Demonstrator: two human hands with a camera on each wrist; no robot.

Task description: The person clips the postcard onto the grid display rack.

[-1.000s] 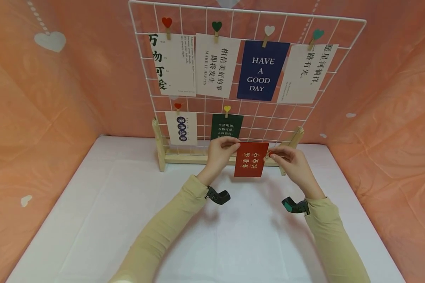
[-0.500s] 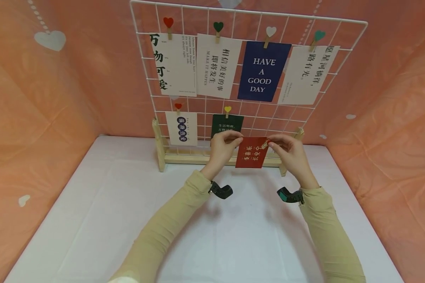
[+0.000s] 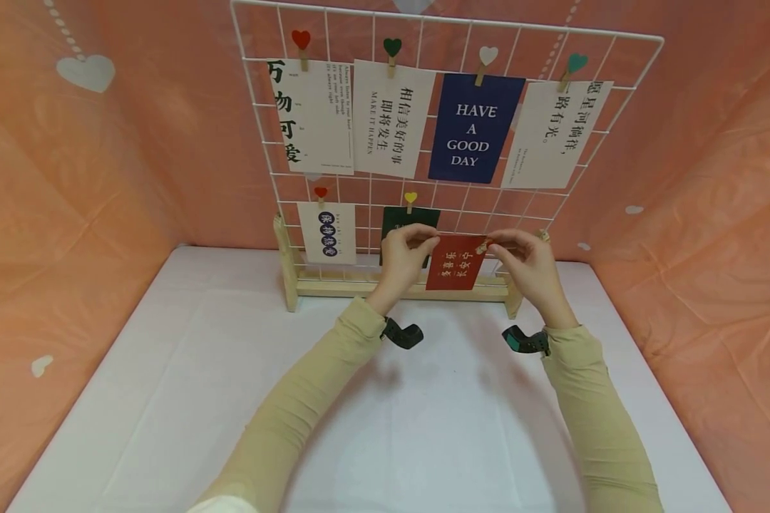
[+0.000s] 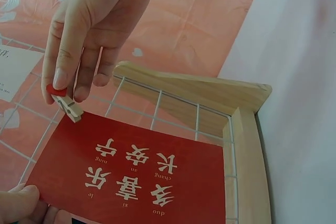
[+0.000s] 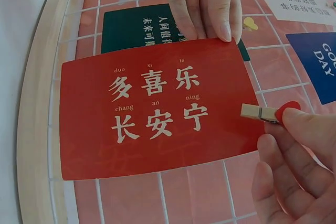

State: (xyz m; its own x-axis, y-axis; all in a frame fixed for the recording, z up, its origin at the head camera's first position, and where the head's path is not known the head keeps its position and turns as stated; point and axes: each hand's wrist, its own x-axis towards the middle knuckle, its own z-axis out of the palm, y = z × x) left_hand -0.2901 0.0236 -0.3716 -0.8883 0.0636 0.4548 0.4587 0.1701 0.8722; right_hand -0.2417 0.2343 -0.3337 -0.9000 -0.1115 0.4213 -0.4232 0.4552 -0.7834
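Note:
A red card (image 3: 452,269) with pale Chinese characters is held up before the lower part of a white wire grid. My left hand (image 3: 403,258) pinches the card's edge between thumb and fingers, in front of a green card (image 3: 393,216) on the grid. My right hand (image 3: 530,269) pinches a small wooden clothespin (image 5: 260,112) by its red heart end. In the right wrist view the pin's tip lies over the card's upper edge; whether it clamps the card, I cannot tell. The card overlaps the grid wires in both wrist views.
Clipped along the grid's upper row are several cards, among them a blue card (image 3: 477,128). A small white card (image 3: 328,234) hangs lower left. A wooden stand (image 3: 346,288) carries the grid on a white table (image 3: 436,427), with pink-orange cloth (image 3: 135,178) around it.
Both hands have risen towards the grid, carrying the red card upward. The clothespin has come in over the card's upper right corner. The hung cards stay in place.

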